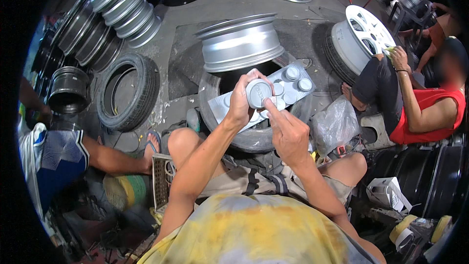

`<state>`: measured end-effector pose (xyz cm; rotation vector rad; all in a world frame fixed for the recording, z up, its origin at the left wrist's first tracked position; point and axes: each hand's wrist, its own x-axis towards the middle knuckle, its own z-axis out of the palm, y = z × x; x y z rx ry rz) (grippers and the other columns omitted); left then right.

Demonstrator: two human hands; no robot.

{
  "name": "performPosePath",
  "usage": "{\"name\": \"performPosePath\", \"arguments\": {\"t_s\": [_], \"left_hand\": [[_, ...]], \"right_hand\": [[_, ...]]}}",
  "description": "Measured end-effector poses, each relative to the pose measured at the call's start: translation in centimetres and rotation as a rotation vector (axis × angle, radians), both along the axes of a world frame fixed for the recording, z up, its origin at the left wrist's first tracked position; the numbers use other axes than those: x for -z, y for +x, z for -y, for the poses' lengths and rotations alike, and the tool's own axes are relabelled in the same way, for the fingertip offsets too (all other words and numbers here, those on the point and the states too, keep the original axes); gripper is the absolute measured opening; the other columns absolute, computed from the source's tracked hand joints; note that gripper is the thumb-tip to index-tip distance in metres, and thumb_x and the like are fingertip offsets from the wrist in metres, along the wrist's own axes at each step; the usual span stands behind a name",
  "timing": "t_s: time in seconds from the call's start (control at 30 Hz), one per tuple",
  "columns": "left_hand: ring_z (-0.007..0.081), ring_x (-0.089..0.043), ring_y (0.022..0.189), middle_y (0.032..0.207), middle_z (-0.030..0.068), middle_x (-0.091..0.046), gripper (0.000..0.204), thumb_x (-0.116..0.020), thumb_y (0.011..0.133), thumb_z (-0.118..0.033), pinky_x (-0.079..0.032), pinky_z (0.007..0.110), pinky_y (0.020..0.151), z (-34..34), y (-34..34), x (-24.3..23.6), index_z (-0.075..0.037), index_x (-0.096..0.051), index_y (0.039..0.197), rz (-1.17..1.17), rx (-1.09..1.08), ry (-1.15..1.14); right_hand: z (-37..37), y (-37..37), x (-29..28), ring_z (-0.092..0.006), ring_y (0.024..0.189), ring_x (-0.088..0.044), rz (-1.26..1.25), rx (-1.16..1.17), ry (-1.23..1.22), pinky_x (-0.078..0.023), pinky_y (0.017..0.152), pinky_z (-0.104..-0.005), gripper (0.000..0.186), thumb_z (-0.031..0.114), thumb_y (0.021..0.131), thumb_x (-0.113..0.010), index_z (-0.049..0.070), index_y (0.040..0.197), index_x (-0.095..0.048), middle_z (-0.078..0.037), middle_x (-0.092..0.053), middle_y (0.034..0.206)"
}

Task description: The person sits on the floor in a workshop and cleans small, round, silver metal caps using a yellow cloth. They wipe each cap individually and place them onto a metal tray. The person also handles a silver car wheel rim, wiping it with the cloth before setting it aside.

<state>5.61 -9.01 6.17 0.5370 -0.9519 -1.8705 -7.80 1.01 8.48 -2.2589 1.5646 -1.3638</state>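
While the left hand [240, 103] fingers grip a round grey cap [258, 93] above the tyre [254, 139], right hand [288, 134] fingertips press its lower edge; more caps on flat board [293, 88] w/ tyre beneath.

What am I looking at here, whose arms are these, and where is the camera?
The camera sits on a person's head, looking down at their own two bare arms; the wide lens bends the edges. The left hand holds a round silver wheel cap. The right hand touches it with its fingertips. Below them a grey board carrying more caps rests on a tyre, with a silver rim behind. Other people sit nearby; one in a red shirt works on a white wheel.
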Motion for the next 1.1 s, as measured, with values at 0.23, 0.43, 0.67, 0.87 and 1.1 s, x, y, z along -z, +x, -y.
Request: {"name": "performPosePath", "arguments": {"t_s": [0.23,0.43,0.67,0.87,1.1], "left_hand": [[0.0136,-0.061,0.07,0.085,0.0056,-0.062,0.029,-0.039,0.1,-0.033,-0.046,0.025,0.048,-0.3,0.3,1.3,-0.012,-0.057,0.091,-0.015,0.056,0.092],[0.0139,-0.057,0.061,0.081,0.0064,-0.061,0.026,-0.04,0.1,-0.031,-0.038,0.025,0.037,-0.3,-0.2,1.4,-0.012,-0.056,0.09,-0.114,0.234,0.319],[0.0148,-0.057,0.06,0.079,0.0045,-0.061,0.028,-0.04,0.1,-0.03,-0.039,0.026,0.037,-0.7,-0.2,0.8,-0.011,-0.058,0.09,-0.081,0.238,0.373],[0.0202,-0.059,0.065,0.08,0.0073,-0.063,0.032,-0.035,0.102,-0.028,-0.053,0.034,0.059,-1.3,-0.9,2.2,-0.009,-0.058,0.09,0.006,0.083,0.335],[0.0163,-0.063,0.065,0.082,0.0036,-0.065,0.026,-0.046,0.099,-0.036,-0.044,0.026,0.041,-1.4,-0.7,2.8,-0.014,-0.06,0.096,-0.026,0.249,0.396]], "right_hand": [[0.4,0.0,0.1,-0.0276,0.063,-0.065,-0.062,0.028,0.024,-0.05,0.056,-0.0396,0.04,0.005,0.093,-0.068,0.007,0.132,-0.067,-0.011,-0.063,0.073],[0.5,-0.9,-0.2,-0.0275,0.061,-0.065,-0.092,0.036,0.021,-0.051,0.055,-0.0399,0.042,0.002,0.091,-0.067,0.007,0.133,-0.067,-0.011,-0.064,0.073],[-0.7,-1.3,0.0,-0.029,0.065,-0.068,-0.081,0.046,0.049,-0.053,0.057,-0.0405,0.039,0.004,0.092,-0.066,0.006,0.131,-0.067,-0.012,-0.067,0.078],[-1.0,0.0,0.5,-0.0291,0.066,-0.068,-0.085,-0.045,0.033,-0.054,0.058,-0.0387,0.042,0.002,0.087,-0.068,0.007,0.129,-0.068,-0.011,-0.069,0.08],[-0.1,-1.6,0.9,-0.0285,0.068,-0.069,-0.116,0.015,-0.007,-0.054,0.059,-0.0401,0.04,0.002,0.091,-0.065,0.008,0.13,-0.069,-0.011,-0.069,0.081]]}}
